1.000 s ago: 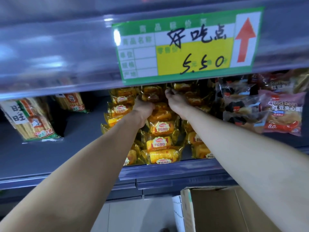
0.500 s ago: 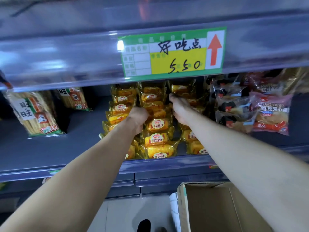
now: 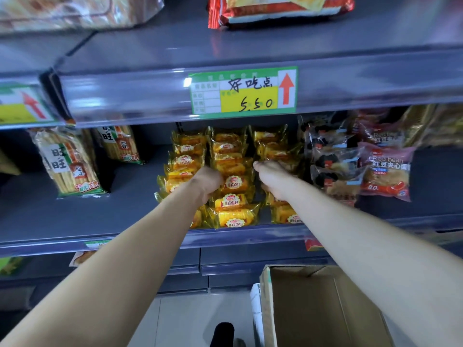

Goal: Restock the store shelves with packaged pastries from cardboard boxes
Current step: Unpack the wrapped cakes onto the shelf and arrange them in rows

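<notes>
Both hands were in among the yellow pastry packets (image 3: pixel 231 182) on the middle shelf (image 3: pixel 75 219) — left hand (image 3: pixel 208 182) curled against the stack, right hand (image 3: pixel 271 175) resting there; whether either gripped, I couldn't tell. Tidying, seemingly — next, back to the cardboard box (image 3: pixel 318 311) below.

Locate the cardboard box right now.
In the head view, the cardboard box sits open on the floor at lower right, under the right forearm, below the shelf holding the yellow pastry packs.
</notes>
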`<move>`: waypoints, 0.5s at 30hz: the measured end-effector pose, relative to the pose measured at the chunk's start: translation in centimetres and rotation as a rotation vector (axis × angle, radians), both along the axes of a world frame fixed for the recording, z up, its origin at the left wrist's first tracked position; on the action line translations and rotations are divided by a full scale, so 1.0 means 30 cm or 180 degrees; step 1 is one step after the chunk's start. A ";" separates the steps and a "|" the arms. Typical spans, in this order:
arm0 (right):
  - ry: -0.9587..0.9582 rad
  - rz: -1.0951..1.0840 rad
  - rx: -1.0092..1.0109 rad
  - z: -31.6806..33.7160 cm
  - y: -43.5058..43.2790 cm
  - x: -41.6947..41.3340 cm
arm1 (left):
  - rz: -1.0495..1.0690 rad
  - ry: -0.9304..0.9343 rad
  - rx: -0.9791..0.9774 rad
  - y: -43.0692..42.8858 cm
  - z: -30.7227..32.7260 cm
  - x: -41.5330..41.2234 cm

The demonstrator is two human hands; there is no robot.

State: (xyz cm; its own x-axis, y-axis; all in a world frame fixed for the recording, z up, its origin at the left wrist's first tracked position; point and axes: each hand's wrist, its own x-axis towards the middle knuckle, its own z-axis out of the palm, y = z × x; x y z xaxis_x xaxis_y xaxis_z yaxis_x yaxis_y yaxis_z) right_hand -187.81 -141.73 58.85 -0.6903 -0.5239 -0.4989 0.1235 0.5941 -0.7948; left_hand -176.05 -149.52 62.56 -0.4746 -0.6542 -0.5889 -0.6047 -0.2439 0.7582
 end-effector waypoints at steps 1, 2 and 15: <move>-0.0189 -0.0025 -0.0087 -0.008 -0.002 0.002 | -0.0020 -0.0054 0.0009 0.005 -0.004 -0.003; -0.0358 -0.0068 -0.0168 -0.012 -0.005 0.004 | -0.0038 -0.0073 0.0024 0.007 -0.010 -0.007; -0.0847 -0.0462 -0.0665 -0.076 -0.037 -0.006 | 0.0092 0.0048 -0.0151 -0.004 -0.087 -0.012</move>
